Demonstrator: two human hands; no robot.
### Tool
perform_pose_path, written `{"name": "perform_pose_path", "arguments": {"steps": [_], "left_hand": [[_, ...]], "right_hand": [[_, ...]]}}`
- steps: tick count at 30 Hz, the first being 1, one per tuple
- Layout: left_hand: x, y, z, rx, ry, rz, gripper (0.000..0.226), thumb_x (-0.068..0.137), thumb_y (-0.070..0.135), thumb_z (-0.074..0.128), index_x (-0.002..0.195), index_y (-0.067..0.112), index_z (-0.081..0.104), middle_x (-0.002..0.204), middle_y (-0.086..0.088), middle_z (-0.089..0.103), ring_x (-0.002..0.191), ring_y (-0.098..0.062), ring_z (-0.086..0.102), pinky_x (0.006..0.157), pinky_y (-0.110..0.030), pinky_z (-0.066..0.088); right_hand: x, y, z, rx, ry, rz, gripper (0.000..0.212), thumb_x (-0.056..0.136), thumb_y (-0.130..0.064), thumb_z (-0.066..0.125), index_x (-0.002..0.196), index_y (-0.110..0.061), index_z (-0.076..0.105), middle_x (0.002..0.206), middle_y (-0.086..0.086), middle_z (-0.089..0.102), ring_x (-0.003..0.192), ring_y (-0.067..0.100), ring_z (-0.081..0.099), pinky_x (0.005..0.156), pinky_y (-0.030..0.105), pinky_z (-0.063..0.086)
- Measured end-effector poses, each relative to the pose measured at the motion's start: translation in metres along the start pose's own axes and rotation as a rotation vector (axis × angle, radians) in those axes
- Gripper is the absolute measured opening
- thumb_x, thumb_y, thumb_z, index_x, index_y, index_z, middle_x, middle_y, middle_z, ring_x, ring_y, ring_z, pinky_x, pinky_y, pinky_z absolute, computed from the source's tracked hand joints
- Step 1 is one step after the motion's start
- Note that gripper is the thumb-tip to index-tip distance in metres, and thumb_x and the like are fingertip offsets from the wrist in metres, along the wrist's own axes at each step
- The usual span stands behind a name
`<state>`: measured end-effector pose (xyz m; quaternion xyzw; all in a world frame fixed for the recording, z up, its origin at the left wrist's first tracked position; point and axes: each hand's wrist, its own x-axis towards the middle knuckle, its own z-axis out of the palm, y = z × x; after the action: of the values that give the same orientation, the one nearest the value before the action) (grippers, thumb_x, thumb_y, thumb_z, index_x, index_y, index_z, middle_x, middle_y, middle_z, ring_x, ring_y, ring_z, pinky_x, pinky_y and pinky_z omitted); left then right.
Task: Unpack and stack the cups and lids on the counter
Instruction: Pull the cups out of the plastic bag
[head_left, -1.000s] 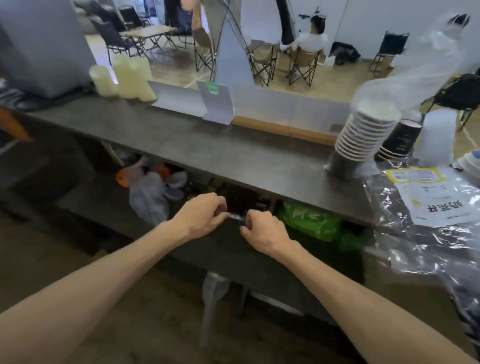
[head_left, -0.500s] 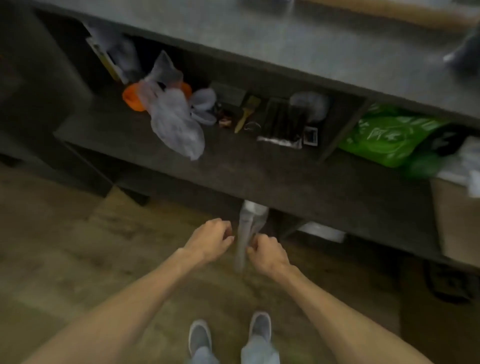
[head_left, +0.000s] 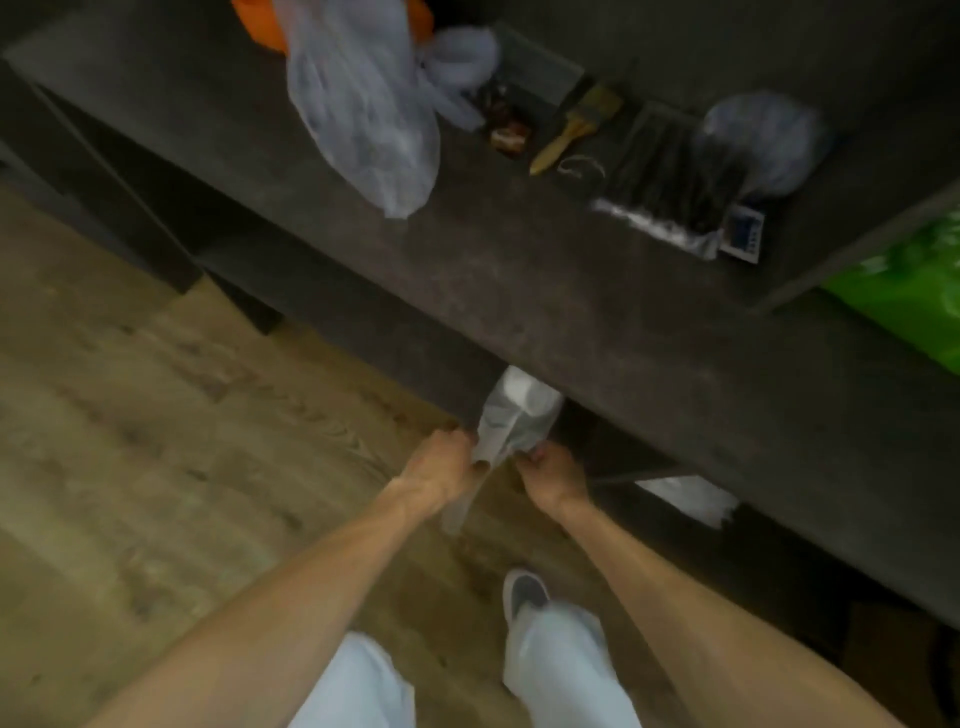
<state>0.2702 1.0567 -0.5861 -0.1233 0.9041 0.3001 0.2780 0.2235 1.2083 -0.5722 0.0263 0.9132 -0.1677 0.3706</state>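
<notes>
Low centre of the frame, the left hand (head_left: 441, 467) pinches one side of the clear plastic sleeve (head_left: 511, 423), the right hand (head_left: 550, 473) the other. Below the shelf (head_left: 571, 312), pulling evenly apart should tear it open without spilling the contents.

We see two bare forearms reaching in from the lower edge, with no sleeves, watch or bands on either wrist. The left hand (head_left: 441, 467) and the right hand (head_left: 553, 475) wear no gloves and no rings that we can make out (the picture is soft with blur). Below, we see loose, pale, light-coloured trousers (head_left: 566, 670) on both legs, and one grey shoe (head_left: 524, 595) with a white rim around its edge.
</notes>
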Motion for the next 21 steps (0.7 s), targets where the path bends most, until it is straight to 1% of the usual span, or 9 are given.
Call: {"name": "perform_pose_path", "arguments": {"steps": [3, 4, 7, 9, 11, 14, 17, 19, 21], "left_hand": [[0.044, -0.006, 0.035, -0.051, 0.086, 0.002, 0.053, 0.096, 0.043, 0.058, 0.140, 0.017, 0.050, 0.140, -0.006, 0.053, 0.124, -0.027, 0.056, 0.099, -0.040, 0.050], [0.057, -0.006, 0.046, -0.078, 0.107, -0.008, 0.059, 0.096, 0.044, 0.059, 0.146, 0.017, 0.044, 0.145, -0.005, 0.047, 0.128, -0.026, 0.052, 0.101, -0.039, 0.048], [0.103, -0.010, 0.084, -0.166, 0.189, 0.018, 0.088, 0.087, 0.043, 0.071, 0.155, 0.012, 0.025, 0.153, -0.012, 0.034, 0.139, -0.031, 0.042, 0.108, -0.037, 0.039], [0.125, -0.012, 0.102, -0.298, 0.204, 0.019, 0.110, 0.082, 0.044, 0.077, 0.159, 0.010, 0.007, 0.160, -0.015, 0.024, 0.145, -0.034, 0.032, 0.114, -0.039, 0.033], [0.141, -0.013, 0.114, -0.475, 0.198, -0.003, 0.118, 0.082, 0.042, 0.078, 0.160, 0.012, -0.005, 0.163, -0.017, 0.020, 0.147, -0.035, 0.030, 0.115, -0.039, 0.033], [0.154, -0.014, 0.120, -0.652, 0.270, -0.045, 0.090, 0.093, 0.021, 0.068, 0.159, 0.010, 0.008, 0.153, -0.024, 0.038, 0.136, -0.040, 0.044, 0.103, -0.034, 0.041], [0.142, -0.012, 0.113, -0.541, 0.307, 0.018, 0.060, 0.094, 0.009, 0.062, 0.148, 0.005, 0.037, 0.135, -0.024, 0.056, 0.125, -0.041, 0.055, 0.099, -0.039, 0.045], [0.117, -0.006, 0.110, -0.496, 0.248, 0.088, 0.047, 0.093, 0.012, 0.063, 0.138, 0.001, 0.051, 0.132, -0.022, 0.060, 0.125, -0.038, 0.056, 0.100, -0.039, 0.047], [0.090, -0.005, 0.110, -0.471, 0.214, 0.154, 0.037, 0.095, 0.016, 0.059, 0.130, 0.005, 0.060, 0.126, -0.019, 0.065, 0.121, -0.035, 0.061, 0.100, -0.043, 0.050]], "right_hand": [[0.045, 0.005, 0.017, 0.068, 0.052, 0.005, 0.031, 0.102, -0.043, 0.052, 0.114, -0.018, 0.066, 0.111, 0.003, 0.067, 0.108, 0.022, 0.064, 0.088, 0.034, 0.049], [0.058, 0.008, 0.024, 0.106, 0.077, 0.004, 0.031, 0.102, -0.044, 0.053, 0.118, -0.020, 0.065, 0.113, 0.001, 0.065, 0.111, 0.022, 0.063, 0.089, 0.034, 0.049], [0.097, 0.021, 0.048, 0.254, 0.174, 0.041, 0.055, 0.098, -0.043, 0.061, 0.144, -0.015, 0.050, 0.142, 0.008, 0.055, 0.131, 0.030, 0.053, 0.105, 0.038, 0.042], [0.114, 0.030, 0.059, 0.366, 0.246, 0.113, 0.074, 0.094, -0.042, 0.067, 0.154, -0.013, 0.034, 0.151, 0.014, 0.047, 0.135, 0.032, 0.049, 0.106, 0.037, 0.041], [0.132, 0.041, 0.064, 0.439, 0.290, 0.170, 0.087, 0.093, -0.041, 0.069, 0.160, -0.012, 0.020, 0.156, 0.018, 0.040, 0.139, 0.034, 0.045, 0.107, 0.038, 0.040], [0.156, 0.051, 0.069, 0.665, 0.285, 0.163, 0.109, 0.081, -0.049, 0.079, 0.161, -0.015, 0.014, 0.158, 0.018, 0.037, 0.141, 0.039, 0.043, 0.115, 0.046, 0.039], [0.162, 0.054, 0.068, 1.001, 0.208, 0.190, 0.121, 0.050, -0.063, 0.088, 0.152, -0.023, 0.037, 0.143, 0.016, 0.054, 0.125, 0.039, 0.057, 0.103, 0.058, 0.049], [0.142, 0.049, 0.061, 1.055, 0.104, 0.181, 0.090, 0.064, -0.061, 0.086, 0.135, -0.014, 0.054, 0.131, 0.017, 0.063, 0.107, 0.031, 0.066, 0.093, 0.050, 0.057], [0.120, 0.046, 0.056, 1.093, 0.008, 0.166, 0.058, 0.081, -0.050, 0.081, 0.119, -0.012, 0.060, 0.123, 0.019, 0.067, 0.093, 0.027, 0.069, 0.076, 0.040, 0.060]]}}
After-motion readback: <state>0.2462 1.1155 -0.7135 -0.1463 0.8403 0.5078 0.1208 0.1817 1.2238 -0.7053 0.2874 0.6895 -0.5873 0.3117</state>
